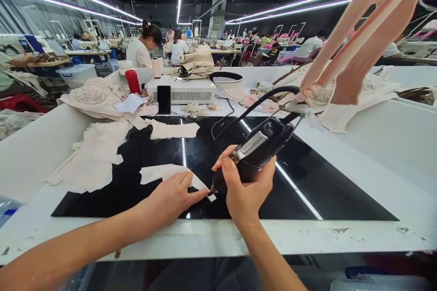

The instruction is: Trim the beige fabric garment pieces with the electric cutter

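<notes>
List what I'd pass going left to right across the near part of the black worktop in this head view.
First the pale fabric pile → left hand pressing on a white fabric piece → right hand gripping the black tool.

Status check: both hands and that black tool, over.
Left hand flat on pale fabric piece, pinning it to black mat. Right hand gripping black tool, tip at the fabric's edge. Tool cord loops behind, clear of hands.

A fabric piece (163, 173) is lying on the panel (324, 191) near its front edge, and a tool (256, 152) is hanging over the panel's middle. A fabric pile (92, 163) is spilling over the panel's left edge. A phone (164, 99) and a machine (186, 90) are standing behind the panel.
</notes>
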`<state>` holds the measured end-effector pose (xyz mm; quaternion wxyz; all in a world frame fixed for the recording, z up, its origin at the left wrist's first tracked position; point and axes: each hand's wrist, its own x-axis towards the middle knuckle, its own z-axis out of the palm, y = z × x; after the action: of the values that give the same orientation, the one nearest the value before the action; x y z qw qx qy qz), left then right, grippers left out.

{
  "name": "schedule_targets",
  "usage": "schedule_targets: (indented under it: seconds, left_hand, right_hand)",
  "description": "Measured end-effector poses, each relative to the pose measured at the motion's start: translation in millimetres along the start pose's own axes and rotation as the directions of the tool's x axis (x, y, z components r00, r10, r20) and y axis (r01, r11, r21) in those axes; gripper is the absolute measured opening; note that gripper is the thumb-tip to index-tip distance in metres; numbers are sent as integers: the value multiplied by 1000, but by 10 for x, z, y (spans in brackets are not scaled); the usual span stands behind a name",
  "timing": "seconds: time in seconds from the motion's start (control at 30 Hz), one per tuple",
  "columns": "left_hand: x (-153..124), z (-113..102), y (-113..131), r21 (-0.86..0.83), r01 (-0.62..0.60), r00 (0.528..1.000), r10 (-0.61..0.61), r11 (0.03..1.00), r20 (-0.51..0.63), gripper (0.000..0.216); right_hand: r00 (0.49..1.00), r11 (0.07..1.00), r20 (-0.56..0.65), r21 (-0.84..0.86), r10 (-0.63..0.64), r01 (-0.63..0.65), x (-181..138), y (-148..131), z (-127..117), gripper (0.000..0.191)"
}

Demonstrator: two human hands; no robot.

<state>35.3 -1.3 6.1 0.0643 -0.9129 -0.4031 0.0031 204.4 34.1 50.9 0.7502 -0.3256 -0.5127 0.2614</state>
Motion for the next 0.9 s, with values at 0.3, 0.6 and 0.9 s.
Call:
schedule_targets:
  seconds: [0.3,0.6,0.9]
  left_hand:
    - [-22,23,-5,31,-20,1000,21,999,-4,68]
    - [-52,23,2,11,-27,995,28,1000,-91,61]
    - [-112,24,-115,-154,-7,989,-15,988,-145,59]
  right_hand:
    - [1000,994,25,107,-2,-1,49,-3,3,31]
    - [1000,992,29,126,-13,9,51,5,-11,30]
    - [998,991,34,129,-46,41,40,12,-1,30]
